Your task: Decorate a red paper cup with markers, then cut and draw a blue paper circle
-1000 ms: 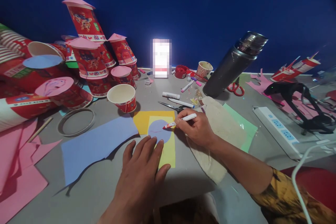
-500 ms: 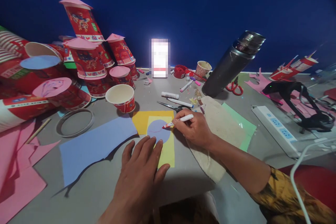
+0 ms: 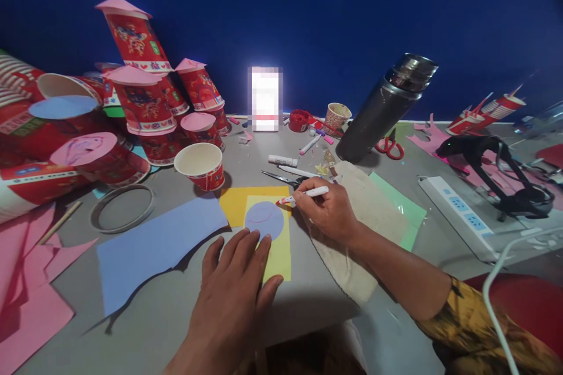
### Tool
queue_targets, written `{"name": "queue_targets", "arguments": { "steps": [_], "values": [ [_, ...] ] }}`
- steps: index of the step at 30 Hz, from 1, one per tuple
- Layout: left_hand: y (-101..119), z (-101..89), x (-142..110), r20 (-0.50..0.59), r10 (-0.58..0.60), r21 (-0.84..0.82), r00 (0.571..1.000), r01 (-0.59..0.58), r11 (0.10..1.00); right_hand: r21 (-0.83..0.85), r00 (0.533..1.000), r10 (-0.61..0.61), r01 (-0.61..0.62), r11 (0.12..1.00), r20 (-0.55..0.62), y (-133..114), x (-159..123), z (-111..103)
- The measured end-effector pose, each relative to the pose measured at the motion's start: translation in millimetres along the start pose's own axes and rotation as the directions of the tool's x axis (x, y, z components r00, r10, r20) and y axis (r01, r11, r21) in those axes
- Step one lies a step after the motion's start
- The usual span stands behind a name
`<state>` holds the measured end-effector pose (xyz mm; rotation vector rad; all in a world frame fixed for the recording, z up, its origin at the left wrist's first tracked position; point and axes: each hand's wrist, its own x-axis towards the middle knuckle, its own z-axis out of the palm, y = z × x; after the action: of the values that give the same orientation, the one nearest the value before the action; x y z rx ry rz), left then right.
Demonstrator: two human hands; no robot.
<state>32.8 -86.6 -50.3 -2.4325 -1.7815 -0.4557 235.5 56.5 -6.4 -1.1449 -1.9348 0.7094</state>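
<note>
A blue paper circle [image 3: 266, 224] with a faint reddish line across it lies on a yellow paper strip [image 3: 278, 263]. Fingertips of my left hand [image 3: 237, 272] press on the circle's lower edge, the hand flat with fingers spread. In a pinch, my right hand [image 3: 328, 208] holds a white marker [image 3: 308, 194]. Its red tip is at the circle's upper right edge; whether it touches I cannot tell. Orange paper [image 3: 232, 205] shows beneath the strip. A large blue paper sheet [image 3: 160, 252] lies left of it. Scissors [image 3: 281, 178] lie just beyond, partly behind my right hand.
Several stacked red paper cups [image 3: 149, 99] with pink paper tops stand at the left, near an open paper cup [image 3: 200, 169] and a tape ring [image 3: 123, 209]. A dark thermos [image 3: 382, 111] stands behind a beige cloth [image 3: 356, 217]. A power strip [image 3: 460, 217] lies at the right.
The marker tip has moved right and up along the circle, and the reddish line reaches farther. My left hand stays in place. The whole view has shifted slightly.
</note>
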Motion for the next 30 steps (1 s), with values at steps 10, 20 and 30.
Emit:
{"name": "queue_targets", "arguments": {
  "steps": [10, 20, 30],
  "values": [
    [-0.7, -0.4, 0.1, -0.008, 0.006, 0.004, 1.0, -0.006, 1.0, 0.034, 1.0, 0.017, -0.018, 0.999, 0.014, -0.1, 0.9, -1.7],
    [1.6, -0.9, 2.5, -0.014, 0.01, 0.008, 1.0, -0.01, 1.0, 0.033, 0.999, 0.042, -0.041, 0.999, -0.026, -1.2, 3.3, -3.5],
    [10.7, -28.5, 17.6, 0.114, -0.023, 0.004, 0.993, 0.023, 1.0, 0.104, 0.997, 0.072, -0.068, 0.992, -0.032, 6.4, 4.8, -4.0]
  ]
}}
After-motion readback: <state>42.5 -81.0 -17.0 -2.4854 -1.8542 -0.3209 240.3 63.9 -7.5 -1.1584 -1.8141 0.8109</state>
